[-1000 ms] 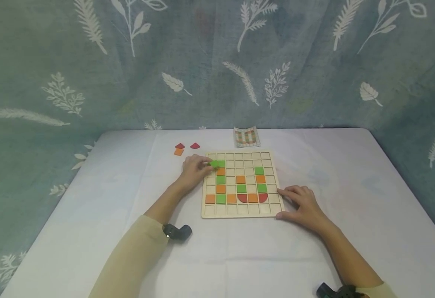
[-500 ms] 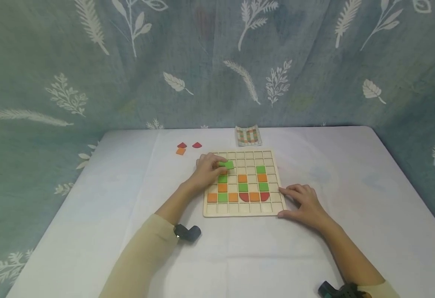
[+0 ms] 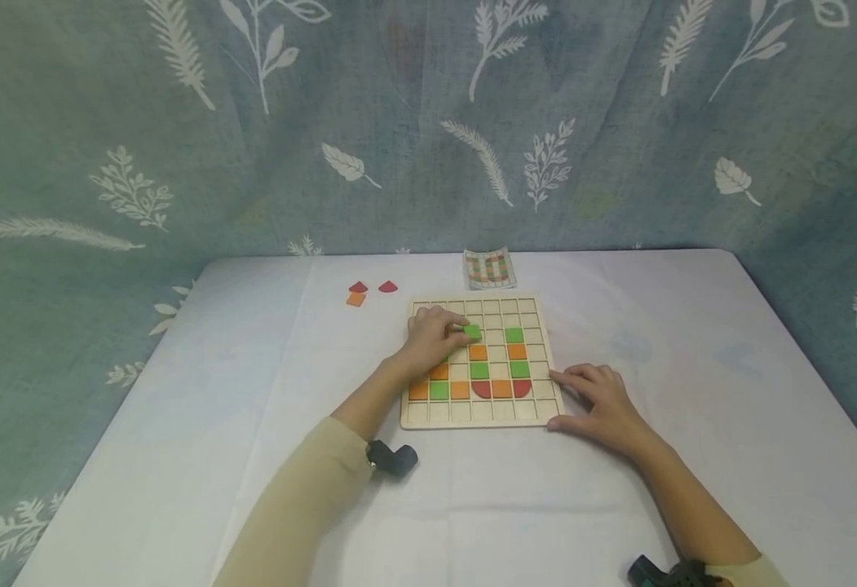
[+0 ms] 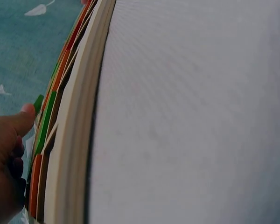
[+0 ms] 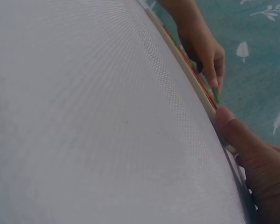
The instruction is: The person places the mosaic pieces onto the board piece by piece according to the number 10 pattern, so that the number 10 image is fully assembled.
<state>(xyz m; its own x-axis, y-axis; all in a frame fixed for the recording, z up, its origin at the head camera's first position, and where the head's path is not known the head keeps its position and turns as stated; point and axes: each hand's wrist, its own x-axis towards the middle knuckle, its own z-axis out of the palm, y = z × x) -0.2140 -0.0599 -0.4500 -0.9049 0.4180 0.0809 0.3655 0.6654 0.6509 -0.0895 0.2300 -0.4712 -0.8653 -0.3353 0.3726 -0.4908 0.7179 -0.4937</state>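
A light wooden grid board (image 3: 476,413) lies on the table with green, orange and red tiles set in some of its cells. My left hand (image 3: 431,342) reaches over the board's left part and pinches a green square tile (image 3: 473,333) between thumb and fingers. That tile is just above an orange tile (image 3: 478,352) in the grid. In the left wrist view the green tile (image 4: 38,103) shows at the thumb tip. My right hand (image 3: 595,410) rests at the board's right edge, thumb and fingertips touching it. Part of the left tile column is hidden under my left hand.
Two red pieces (image 3: 388,286) and an orange square (image 3: 355,299) lie on the white table behind the board's left corner. A pattern card (image 3: 490,269) lies behind the board. A patterned cloth backdrop (image 3: 399,122) rises behind the table.
My left hand has moved right across the board with the green tile, from the upper left cells to just above the middle orange tile. My right hand has stayed at the board's edge.
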